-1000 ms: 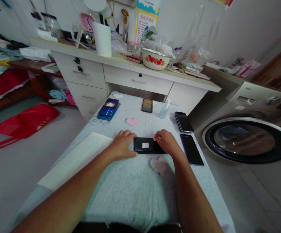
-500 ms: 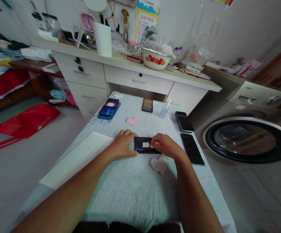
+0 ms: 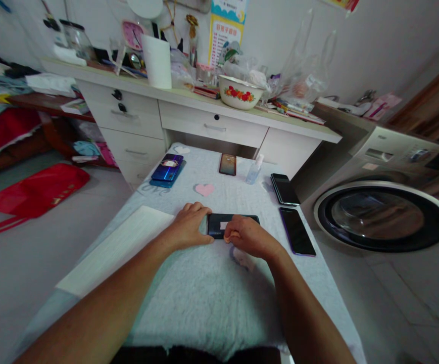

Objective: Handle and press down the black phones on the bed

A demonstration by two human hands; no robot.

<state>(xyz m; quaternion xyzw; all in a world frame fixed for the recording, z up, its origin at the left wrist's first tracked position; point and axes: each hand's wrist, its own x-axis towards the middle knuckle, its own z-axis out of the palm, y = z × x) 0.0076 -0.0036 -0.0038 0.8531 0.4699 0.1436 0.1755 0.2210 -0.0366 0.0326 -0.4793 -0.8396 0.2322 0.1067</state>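
Observation:
A dark phone (image 3: 213, 227) lies across the cloth-covered table, back side up, with a pale sticker on it. My left hand (image 3: 192, 225) grips its left end, thumb at the near edge and fingers at the far edge. Bent over the phone's near side, my right hand (image 3: 250, 235) is closed on a small orange piece (image 3: 231, 236); its kind is not clear. That hand partly covers the phone and its sticker. Right of it lie a purple-edged phone (image 3: 297, 231) and a stack of phones (image 3: 285, 189).
Past my hands are a clear spray bottle (image 3: 254, 171), a brown-backed phone (image 3: 228, 165) and stacked blue phones (image 3: 168, 169). A whitish strip (image 3: 116, 250) lies at left. A white desk (image 3: 211, 121) stands behind, a washing machine (image 3: 382, 212) at right.
My right hand, with the orange piece, has shifted left and toward me across the phone, now covering part of the sticker. My left hand keeps its hold. The view has shifted slightly.

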